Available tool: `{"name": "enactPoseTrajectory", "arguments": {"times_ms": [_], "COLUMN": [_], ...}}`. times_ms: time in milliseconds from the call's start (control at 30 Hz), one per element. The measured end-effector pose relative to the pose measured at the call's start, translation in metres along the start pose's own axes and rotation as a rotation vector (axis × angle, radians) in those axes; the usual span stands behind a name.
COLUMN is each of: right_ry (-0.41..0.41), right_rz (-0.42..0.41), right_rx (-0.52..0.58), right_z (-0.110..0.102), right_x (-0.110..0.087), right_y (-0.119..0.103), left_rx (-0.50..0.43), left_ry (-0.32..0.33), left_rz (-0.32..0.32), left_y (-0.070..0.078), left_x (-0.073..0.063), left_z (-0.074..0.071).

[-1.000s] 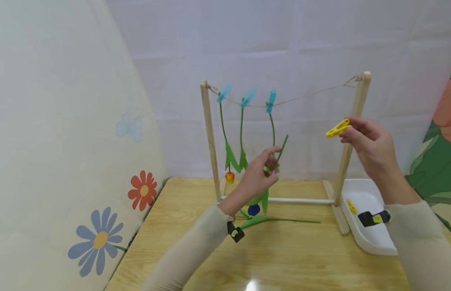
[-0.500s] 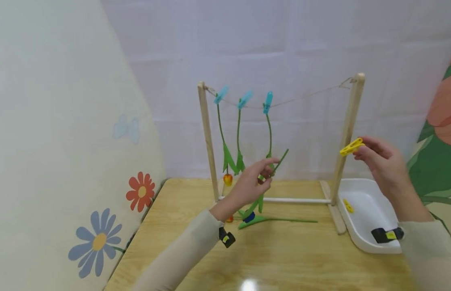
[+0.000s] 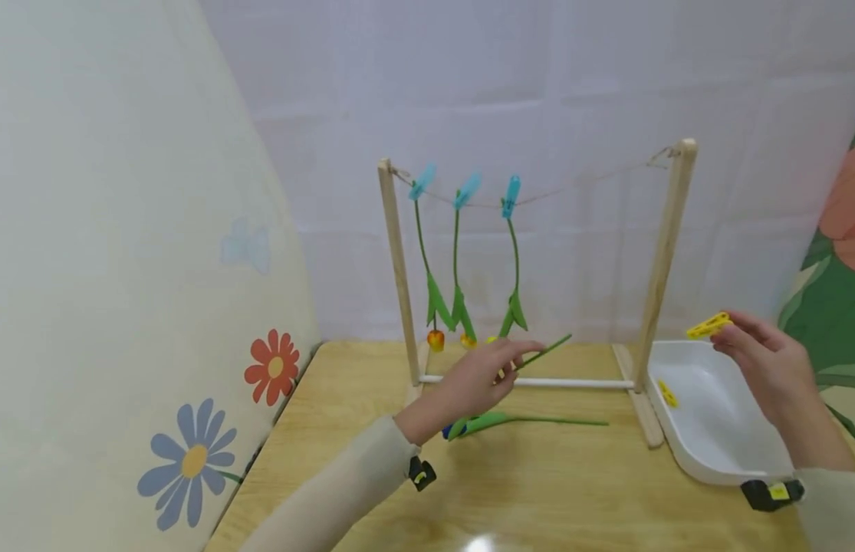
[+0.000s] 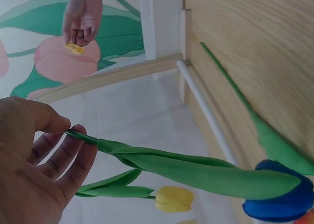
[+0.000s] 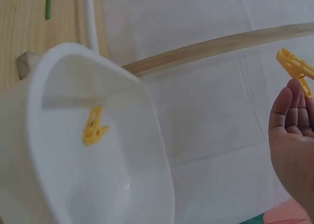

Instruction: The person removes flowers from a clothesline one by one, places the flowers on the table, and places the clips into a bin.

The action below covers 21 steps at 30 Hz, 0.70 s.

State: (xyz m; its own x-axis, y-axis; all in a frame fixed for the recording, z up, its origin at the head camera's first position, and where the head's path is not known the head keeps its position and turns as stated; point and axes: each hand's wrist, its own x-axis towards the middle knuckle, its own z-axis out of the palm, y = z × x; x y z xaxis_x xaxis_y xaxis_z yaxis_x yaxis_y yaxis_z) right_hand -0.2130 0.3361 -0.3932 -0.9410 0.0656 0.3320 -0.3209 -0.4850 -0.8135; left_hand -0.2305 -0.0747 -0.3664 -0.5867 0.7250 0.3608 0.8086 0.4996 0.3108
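Note:
My left hand pinches the green stem of an artificial tulip with a blue bloom. In the left wrist view its long leaf runs from the fingers across to the bloom. The stem's cut end points up and to the right in the head view. Off to the right, my right hand pinches a yellow clothespin above the white basin. Three tulips hang head down from a string, each clipped by a blue clothespin; a yellow bloom shows on one.
The string is tied between two wooden posts joined by a white bar. Another tulip's stem lies on the wooden table. Inside the basin rests a second yellow clothespin. Behind the rack hangs a white cloth.
The left hand has lowered with the blue tulip, its stem tilting flatter. My right hand has moved down and to the right, still holding the yellow clothespin.

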Motion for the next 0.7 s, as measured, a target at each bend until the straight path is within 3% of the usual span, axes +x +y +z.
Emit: {"name": "enactPoseTrajectory", "arguments": {"times_ms": [200, 367, 633, 700], "right_ry": [0.115, 0.139, 0.140, 0.136], "right_rz": [0.121, 0.153, 0.233, 0.274], "right_rx": [-0.078, -0.177, -0.480, -0.615], "right_z": [-0.022, -0.036, -0.052, -0.054], "right_x": [-0.009, -0.014, -0.017, -0.018], "right_y": [0.010, 0.018, 0.024, 0.025], "left_rx": [0.165, 0.287, 0.347, 0.337], "left_ry": [-0.081, -0.151, -0.164, -0.183], "left_rz": [0.043, 0.056, 0.026, 0.022], "left_y": [0.005, 0.007, 0.007, 0.007], "left_x": [-0.010, -0.016, -0.022, -0.024], "left_z": [0.017, 0.032, 0.050, 0.055]}}
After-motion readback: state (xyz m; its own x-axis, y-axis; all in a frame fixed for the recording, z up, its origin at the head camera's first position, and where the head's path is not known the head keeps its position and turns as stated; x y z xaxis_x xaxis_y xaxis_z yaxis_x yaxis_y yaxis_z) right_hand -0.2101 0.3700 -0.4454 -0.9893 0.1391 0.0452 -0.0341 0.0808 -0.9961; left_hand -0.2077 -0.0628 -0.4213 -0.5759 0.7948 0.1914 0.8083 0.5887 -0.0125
